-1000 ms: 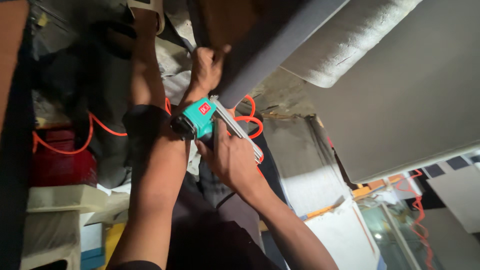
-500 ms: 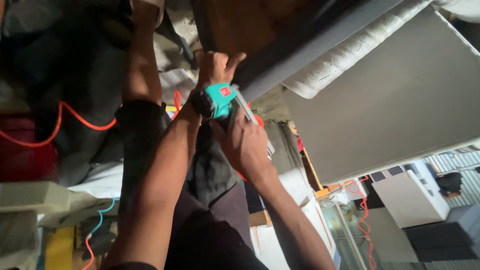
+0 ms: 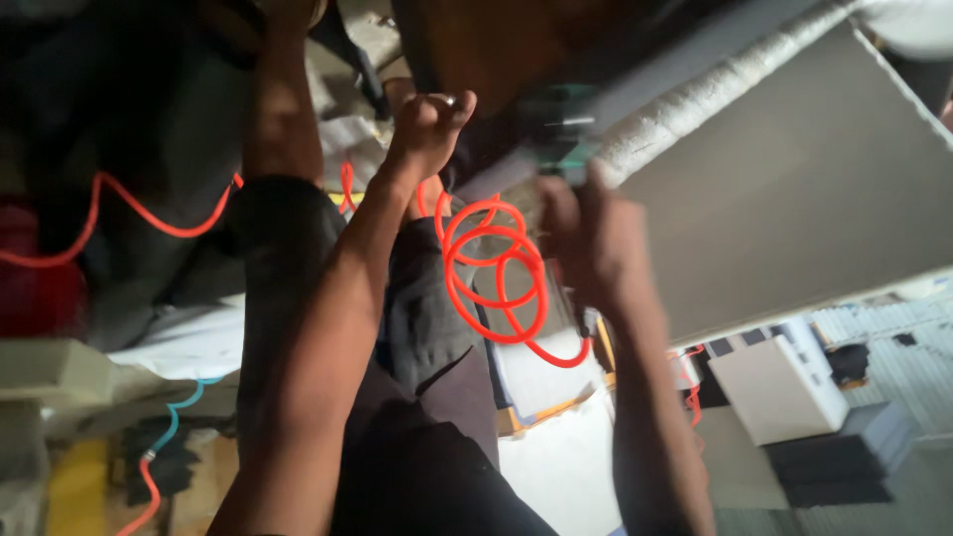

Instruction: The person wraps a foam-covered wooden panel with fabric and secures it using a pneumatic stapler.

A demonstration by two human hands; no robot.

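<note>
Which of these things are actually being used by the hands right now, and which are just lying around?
In use:
- left hand, closed up against the brown panel
- right hand, gripping the teal tool, which is blurred
- coiled orange hose, hanging between the arms

Lying about:
- white box
- dark stacked pads
- light blue hose
- grey board

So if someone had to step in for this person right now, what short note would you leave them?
Left hand: raised, closed in a fist against the underside of a dark brown panel.
Right hand: wrapped around a teal tool, blurred, pointed up at the panel's edge.
A coiled orange hose hangs between the forearms.
A white padded roll runs along a grey board.
Done and left: cannot be told from this view.
</note>
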